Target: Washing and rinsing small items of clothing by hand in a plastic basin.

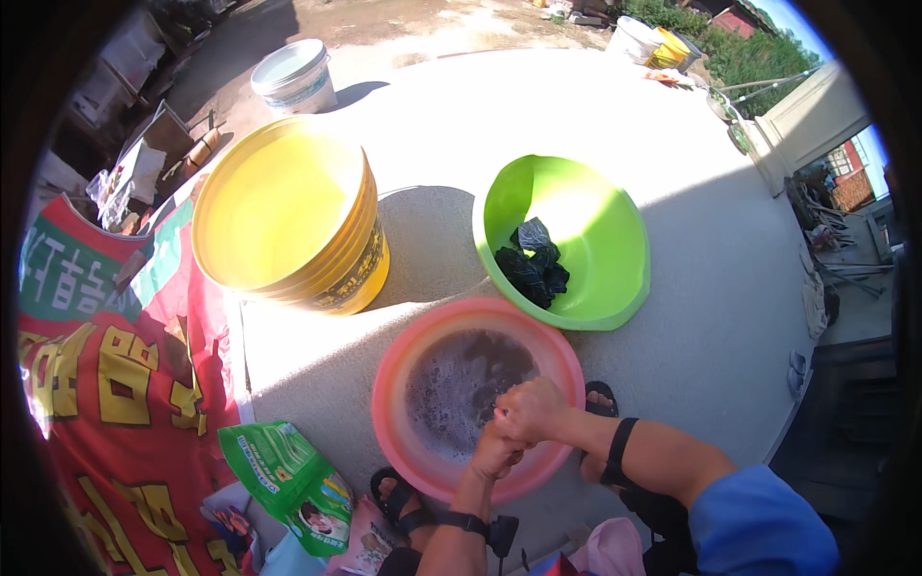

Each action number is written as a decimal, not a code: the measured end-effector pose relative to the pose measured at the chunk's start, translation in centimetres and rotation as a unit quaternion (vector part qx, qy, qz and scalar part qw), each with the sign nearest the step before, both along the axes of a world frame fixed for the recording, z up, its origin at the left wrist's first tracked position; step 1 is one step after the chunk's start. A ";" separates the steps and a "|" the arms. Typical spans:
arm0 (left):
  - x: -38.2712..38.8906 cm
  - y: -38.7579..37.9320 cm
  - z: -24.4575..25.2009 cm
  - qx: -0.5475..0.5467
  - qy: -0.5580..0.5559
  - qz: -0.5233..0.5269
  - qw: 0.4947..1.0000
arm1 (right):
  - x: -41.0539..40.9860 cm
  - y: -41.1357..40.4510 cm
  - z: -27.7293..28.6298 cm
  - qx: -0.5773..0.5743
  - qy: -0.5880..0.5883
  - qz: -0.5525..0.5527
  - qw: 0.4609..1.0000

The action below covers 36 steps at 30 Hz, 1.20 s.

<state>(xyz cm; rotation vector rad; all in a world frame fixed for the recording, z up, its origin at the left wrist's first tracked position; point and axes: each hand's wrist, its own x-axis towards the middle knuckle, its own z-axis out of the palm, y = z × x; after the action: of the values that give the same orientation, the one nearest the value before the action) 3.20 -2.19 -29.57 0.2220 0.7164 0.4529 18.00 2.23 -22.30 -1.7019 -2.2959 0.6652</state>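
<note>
Over the right part of a pink plastic basin (389, 403) my left hand (495, 450) and my right hand (533, 409) are closed and pressed together. A small dark bit shows between them; what they grip is mostly hidden. Grey, foamy water (450, 396) fills the basin below. Just beyond it, touching or nearly touching, a green plastic basin (605, 266) holds wet dark cloth (533, 270). A large yellow bucket (346, 252) stands to the left of the green one. Near my left foot lies a green detergent bag (288, 482).
Red printed sheeting (130, 446) spreads along the left. A lidded white bucket (295, 79) stands beyond the yellow one, and several more buckets (637, 39) are at the far right. My sandalled feet flank the pink basin. Pink cloth (611, 551) shows at the bottom.
</note>
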 end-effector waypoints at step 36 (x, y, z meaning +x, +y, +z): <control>4.0 3.3 5.8 0.401 0.507 -0.131 0.752 | 0.2 -0.1 0.6 -0.045 0.100 -0.260 0.959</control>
<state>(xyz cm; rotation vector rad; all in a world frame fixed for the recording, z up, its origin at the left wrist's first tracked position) 7.18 1.07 -23.82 1.4577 1.5011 0.3170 18.16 2.12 -21.69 -2.0529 -1.6022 0.7838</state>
